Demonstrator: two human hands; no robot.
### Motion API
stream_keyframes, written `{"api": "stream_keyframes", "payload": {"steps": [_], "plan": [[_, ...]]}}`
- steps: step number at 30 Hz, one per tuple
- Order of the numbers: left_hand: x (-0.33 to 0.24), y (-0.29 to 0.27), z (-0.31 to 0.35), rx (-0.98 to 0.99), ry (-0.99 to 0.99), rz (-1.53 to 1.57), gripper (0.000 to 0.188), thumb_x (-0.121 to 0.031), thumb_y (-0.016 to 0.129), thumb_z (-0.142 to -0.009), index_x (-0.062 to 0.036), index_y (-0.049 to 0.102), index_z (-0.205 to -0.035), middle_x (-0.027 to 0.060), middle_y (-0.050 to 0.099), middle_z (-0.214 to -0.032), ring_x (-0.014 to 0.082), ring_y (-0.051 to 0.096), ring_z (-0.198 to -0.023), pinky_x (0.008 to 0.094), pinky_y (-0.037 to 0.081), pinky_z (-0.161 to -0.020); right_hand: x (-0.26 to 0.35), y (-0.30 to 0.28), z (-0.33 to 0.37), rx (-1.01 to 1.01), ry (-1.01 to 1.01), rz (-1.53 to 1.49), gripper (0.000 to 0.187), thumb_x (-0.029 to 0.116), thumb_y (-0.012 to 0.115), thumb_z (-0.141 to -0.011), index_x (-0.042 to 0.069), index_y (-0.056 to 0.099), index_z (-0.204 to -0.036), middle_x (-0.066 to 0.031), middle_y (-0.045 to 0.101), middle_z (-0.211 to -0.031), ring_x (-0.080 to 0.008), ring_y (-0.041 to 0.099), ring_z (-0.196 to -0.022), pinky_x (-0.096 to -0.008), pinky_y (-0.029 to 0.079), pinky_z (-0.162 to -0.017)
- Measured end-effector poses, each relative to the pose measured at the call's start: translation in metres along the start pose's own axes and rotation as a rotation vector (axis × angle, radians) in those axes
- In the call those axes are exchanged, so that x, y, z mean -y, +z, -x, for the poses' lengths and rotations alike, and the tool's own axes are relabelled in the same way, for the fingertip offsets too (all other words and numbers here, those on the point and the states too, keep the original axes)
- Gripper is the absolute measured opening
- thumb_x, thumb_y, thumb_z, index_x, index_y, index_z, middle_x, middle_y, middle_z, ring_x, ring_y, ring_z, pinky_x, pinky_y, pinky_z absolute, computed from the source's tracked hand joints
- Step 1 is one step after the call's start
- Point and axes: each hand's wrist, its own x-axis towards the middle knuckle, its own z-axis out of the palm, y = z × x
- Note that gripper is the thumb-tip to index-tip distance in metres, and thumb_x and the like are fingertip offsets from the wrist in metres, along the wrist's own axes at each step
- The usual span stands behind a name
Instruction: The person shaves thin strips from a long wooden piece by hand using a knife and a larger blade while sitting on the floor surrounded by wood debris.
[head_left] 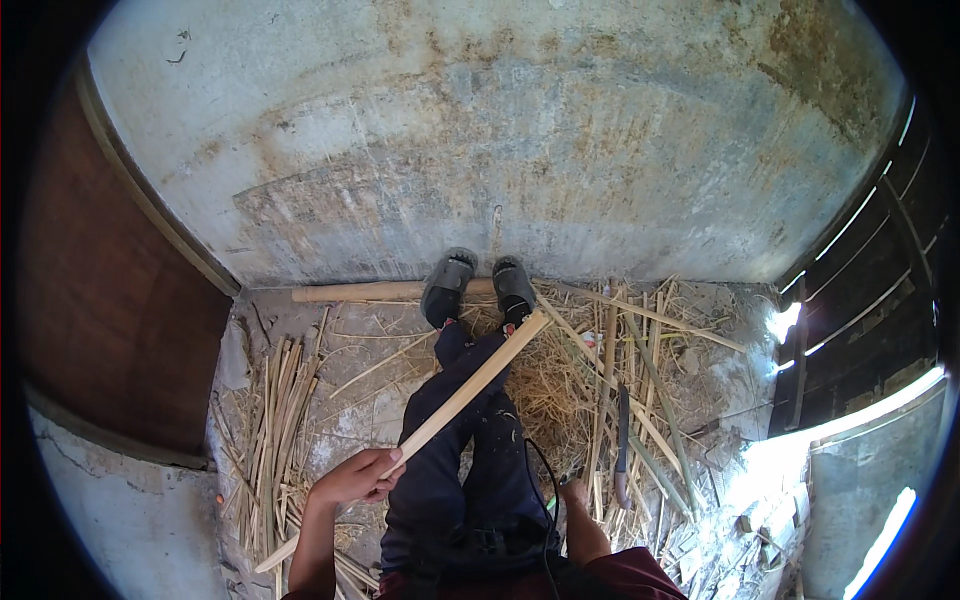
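Observation:
My left hand (355, 477) is closed around a long pale split bamboo strip (470, 388). The strip slants across my legs, its upper end near my right shoe and its lower end reaching past my left forearm. My right hand (573, 490) hangs low beside my right thigh, partly hidden; its fingers cannot be made out. To the right of that hand, a long dark-bladed knife (622, 440) with a brown handle lies among bamboo pieces on the floor.
Several thin strips (275, 430) are heaped at left. Fibre shavings (545, 395) and longer poles (650, 350) cover the floor at right. My dark shoes (450, 285) rest by a pole (370, 291) along the stained wall (500, 150). A brown panel (110, 280) stands left, dark slats (860, 290) right.

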Motion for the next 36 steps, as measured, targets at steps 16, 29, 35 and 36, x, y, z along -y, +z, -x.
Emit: {"api": "stream_keyframes", "payload": {"steps": [16, 29, 35, 36], "plan": [[-0.021, 0.013, -0.01, 0.016, 0.08, 0.063, 0.053, -0.049, 0.042, -0.121, -0.006, 0.056, -0.094, 0.0, 0.049, -0.072, 0.0104, 0.052, -0.05, 0.026, 0.037, -0.044, 0.013, -0.028, 0.022, -0.398, -0.23, -0.182, 0.038, 0.044, 0.074, -0.095, 0.007, 0.072, -0.105, -0.0229, 0.079, -0.108, -0.0458, 0.077, -0.099, -0.0574, 0.06, -0.086], [-0.017, 0.028, -0.012, -0.116, 0.3, -0.058, 0.045, -0.039, 0.046, -0.122, -0.0041, 0.059, -0.097, -0.0022, 0.047, -0.07, 0.0074, 0.044, -0.057, 0.0274, 0.04, -0.053, 0.017, -0.175, 0.059, -0.338, -0.563, -0.534, 0.032, 0.024, 0.082, -0.096, 0.002, 0.059, -0.091, -0.0135, 0.071, -0.073, -0.0262, 0.076, -0.072, -0.0432, 0.056, -0.064], [-0.02, 0.039, -0.002, -0.189, 0.332, -0.156, 0.044, -0.04, 0.045, -0.122, -0.0056, 0.061, -0.099, -0.0051, 0.044, -0.077, 0.0043, 0.04, -0.064, 0.0242, 0.037, -0.055, 0.055, -0.212, 0.109, 0.108, -0.559, -0.858, 0.031, 0.025, 0.08, -0.103, 0.005, 0.057, -0.098, -0.0063, 0.068, -0.078, -0.0167, 0.07, -0.064, -0.0344, 0.058, -0.053], [-0.023, 0.044, -0.006, -0.199, 0.398, -0.191, 0.042, -0.038, 0.045, -0.122, -0.0054, 0.062, -0.101, -0.0051, 0.044, -0.077, 0.0045, 0.04, -0.065, 0.0243, 0.037, -0.057, 0.051, -0.221, 0.113, 0.107, -0.532, -0.882, 0.027, 0.023, 0.079, -0.106, 0.008, 0.056, -0.104, -0.0067, 0.067, -0.079, -0.0164, 0.064, -0.054, -0.0347, 0.053, -0.047]]}}
